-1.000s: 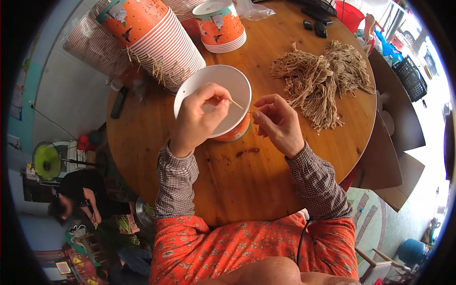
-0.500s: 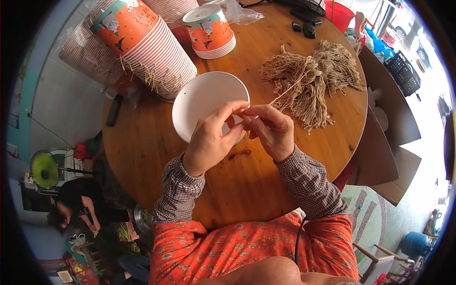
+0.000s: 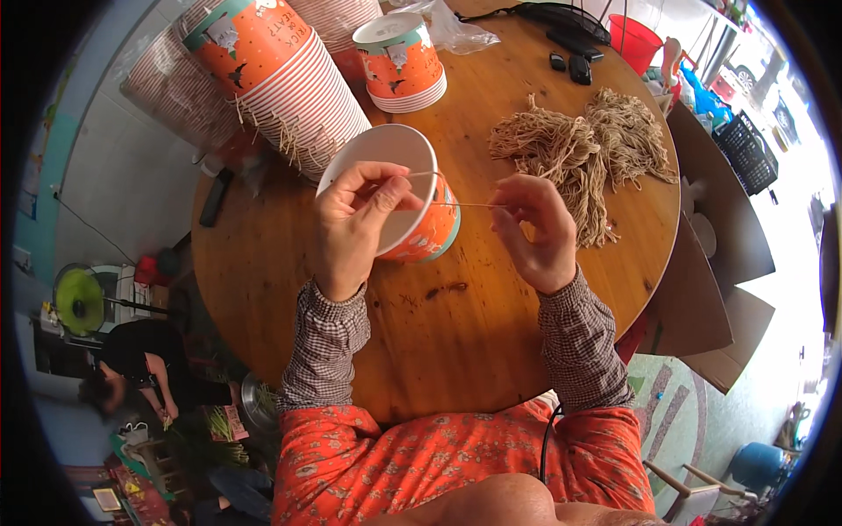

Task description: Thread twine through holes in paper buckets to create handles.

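Note:
A thin tan string [image 3: 474, 205] is stretched between my two hands above an orange paper bucket with a white inside [image 3: 445, 213]. Its near end is pinched in my left hand [image 3: 351, 223], which hovers over the bucket's mouth; a short piece of string sticks out past these fingertips. My right hand [image 3: 541, 237], to the right of the bucket, has thumb and forefinger closed on the string. The bucket is tilted, its mouth toward me. Right of it lies a loose bundle of tan strings [image 3: 570, 149].
Nested paper buckets [image 3: 294, 88] lean at the far left, with short string ends along their side. A smaller stack [image 3: 401, 66] stands behind on the round wooden table [image 3: 421, 351]. Cardboard boxes [image 3: 702, 298] flank the right edge. A co-worker [image 3: 145, 368] bends down at the left.
My hands have moved apart, the right one going right, drawing the string out between them. The bucket has tipped so that more of its orange side shows.

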Available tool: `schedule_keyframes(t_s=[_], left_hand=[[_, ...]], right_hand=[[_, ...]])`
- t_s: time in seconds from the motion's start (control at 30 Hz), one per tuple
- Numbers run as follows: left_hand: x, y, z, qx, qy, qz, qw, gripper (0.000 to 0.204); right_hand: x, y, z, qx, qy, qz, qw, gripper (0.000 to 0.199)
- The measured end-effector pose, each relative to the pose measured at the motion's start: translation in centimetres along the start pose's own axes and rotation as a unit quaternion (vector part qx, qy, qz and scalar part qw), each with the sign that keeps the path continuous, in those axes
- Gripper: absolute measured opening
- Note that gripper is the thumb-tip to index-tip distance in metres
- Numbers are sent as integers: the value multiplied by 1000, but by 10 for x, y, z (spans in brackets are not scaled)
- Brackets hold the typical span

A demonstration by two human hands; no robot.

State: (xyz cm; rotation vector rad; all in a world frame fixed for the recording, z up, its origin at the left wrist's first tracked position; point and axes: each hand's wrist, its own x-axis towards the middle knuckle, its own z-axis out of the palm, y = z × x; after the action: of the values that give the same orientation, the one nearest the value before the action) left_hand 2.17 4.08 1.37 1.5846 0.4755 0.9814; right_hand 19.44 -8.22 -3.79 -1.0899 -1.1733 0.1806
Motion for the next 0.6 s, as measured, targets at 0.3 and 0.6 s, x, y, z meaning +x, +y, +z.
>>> schedule_keyframes(t_s=[0.3, 0.6], left_hand=[[-18, -3, 23, 98, -182, -6, 978, 11], [-18, 5, 26, 65, -200, -111, 971, 11]], right_hand=[[-7, -12, 8, -26, 7, -128, 991, 24], [-5, -4, 8, 63, -1, 77, 995, 17]])
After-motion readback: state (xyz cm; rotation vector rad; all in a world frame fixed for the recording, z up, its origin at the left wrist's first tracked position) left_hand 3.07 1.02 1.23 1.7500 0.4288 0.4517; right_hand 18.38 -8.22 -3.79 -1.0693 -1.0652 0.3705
